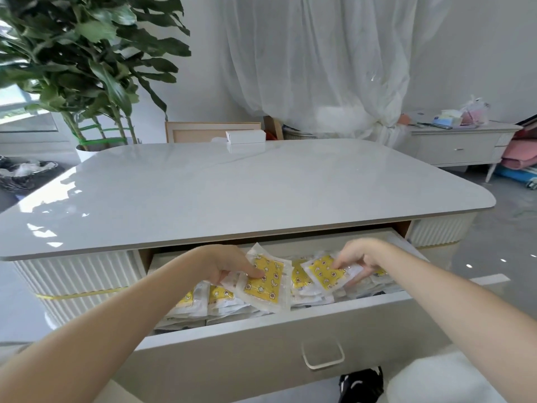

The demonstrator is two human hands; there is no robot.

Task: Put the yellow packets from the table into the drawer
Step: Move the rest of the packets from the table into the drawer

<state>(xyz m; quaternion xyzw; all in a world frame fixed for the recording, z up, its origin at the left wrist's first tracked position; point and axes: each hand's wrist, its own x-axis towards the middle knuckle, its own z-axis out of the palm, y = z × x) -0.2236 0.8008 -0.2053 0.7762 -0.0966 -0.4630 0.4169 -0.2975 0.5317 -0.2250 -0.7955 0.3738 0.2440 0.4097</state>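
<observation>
Reaching into the open drawer (261,330) at lower centre, two hands each grip one yellow packet: left hand (223,264) on packet (263,282), right hand (359,255) on second packet (324,273). More packets lie beneath; one white box (245,137) sits on the tabletop (232,187).

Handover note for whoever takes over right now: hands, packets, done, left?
Left hand: in the open drawer, gripping a yellow packet.
Right hand: also in the drawer, gripping a second packet.
Other packets already lie in the drawer.
Table: no yellow packets in view, only a white box at the far edge.
Left: release both packets; drawer not yet closed.
</observation>
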